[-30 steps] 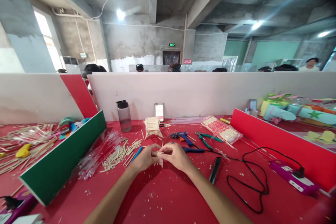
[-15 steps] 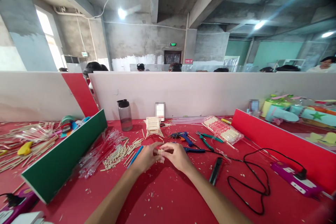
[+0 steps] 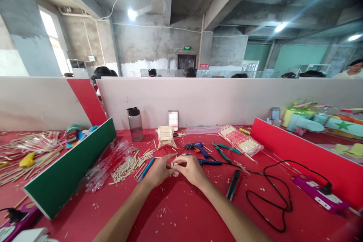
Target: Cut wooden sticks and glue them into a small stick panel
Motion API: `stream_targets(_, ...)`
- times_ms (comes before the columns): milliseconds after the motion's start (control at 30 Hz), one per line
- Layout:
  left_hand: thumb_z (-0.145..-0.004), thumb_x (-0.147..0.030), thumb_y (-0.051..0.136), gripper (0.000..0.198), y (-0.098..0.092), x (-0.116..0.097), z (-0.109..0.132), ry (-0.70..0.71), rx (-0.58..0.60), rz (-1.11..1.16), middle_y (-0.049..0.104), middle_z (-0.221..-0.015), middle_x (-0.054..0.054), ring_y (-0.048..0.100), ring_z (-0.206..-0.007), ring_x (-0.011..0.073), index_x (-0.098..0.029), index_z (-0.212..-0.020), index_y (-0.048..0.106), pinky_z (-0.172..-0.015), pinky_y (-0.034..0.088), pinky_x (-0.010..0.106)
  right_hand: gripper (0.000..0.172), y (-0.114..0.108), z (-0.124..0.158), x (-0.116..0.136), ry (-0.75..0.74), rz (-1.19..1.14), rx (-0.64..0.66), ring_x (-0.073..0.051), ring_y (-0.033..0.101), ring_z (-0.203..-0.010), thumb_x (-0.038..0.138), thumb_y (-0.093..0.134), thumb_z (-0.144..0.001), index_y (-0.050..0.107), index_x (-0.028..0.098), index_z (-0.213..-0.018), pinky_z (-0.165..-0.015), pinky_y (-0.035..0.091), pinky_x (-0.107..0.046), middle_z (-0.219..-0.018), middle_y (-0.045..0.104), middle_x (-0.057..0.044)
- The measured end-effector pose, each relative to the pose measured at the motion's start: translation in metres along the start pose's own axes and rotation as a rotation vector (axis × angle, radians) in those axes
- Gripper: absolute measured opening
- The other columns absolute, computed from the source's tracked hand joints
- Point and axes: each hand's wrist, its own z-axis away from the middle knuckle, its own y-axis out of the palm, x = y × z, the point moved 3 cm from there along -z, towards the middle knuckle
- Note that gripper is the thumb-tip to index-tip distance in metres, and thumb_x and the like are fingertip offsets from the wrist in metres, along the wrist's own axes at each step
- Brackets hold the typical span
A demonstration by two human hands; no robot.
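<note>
Between my two hands is a small bundle of short wooden sticks [image 3: 174, 165], partly covered by the fingers. My left hand [image 3: 160, 170] pinches it from the left. From the right, my right hand [image 3: 189, 167] closes on the same piece, thumb and fingertips together. Just beyond the hands stands a small frame built of wooden sticks [image 3: 166, 136]. A blue pen-like tool [image 3: 146, 170] lies beside my left hand, near a heap of short cut sticks [image 3: 130, 168]. Beyond my right hand rests a blue glue gun [image 3: 200, 148].
Green-handled pliers [image 3: 227, 151], a black cutter [image 3: 233, 185] and a black cable [image 3: 272, 174] lie on the right. A pack of sticks [image 3: 241, 140] is behind them. A bottle [image 3: 135, 124] stands at the back. Green [image 3: 70, 166] and red [image 3: 300, 151] boards flank the table.
The fingers have shifted slightly around the small stick bundle, my left forefinger now a little raised. Everything else on the table stays in place.
</note>
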Motion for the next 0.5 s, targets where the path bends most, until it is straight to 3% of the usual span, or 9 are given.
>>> stream_targets(233, -0.076, -0.035, 0.075, 0.073, -0.002, -0.014, 0.006, 0.070, -0.025, -0.165, 0.076, -0.077, 0.006, 0.070, -0.069, 0.0219, -0.013, -0.141, 0.051, -0.066, 0.050, 0.028, 0.017, 0.000, 0.000, -0.003, 0.005, -0.096, 0.037, -0.025, 0.074, -0.088, 0.023, 0.072, -0.077, 0.076, 0.017, -0.093, -0.081, 0.057, -0.033, -0.093, 0.078, -0.007)
stream_targets(500, -0.076, -0.023, 0.072, 0.079, 0.004, -0.007, 0.004, 0.069, -0.042, -0.247, 0.079, -0.093, 0.008, 0.074, -0.083, 0.0246, -0.016, -0.149, 0.042, -0.074, 0.053, 0.029, 0.013, 0.000, 0.000, -0.003, 0.034, -0.012, -0.019, -0.025, 0.074, -0.077, 0.026, 0.075, -0.075, 0.078, 0.017, -0.084, -0.070, 0.056, -0.031, -0.083, 0.078, -0.007)
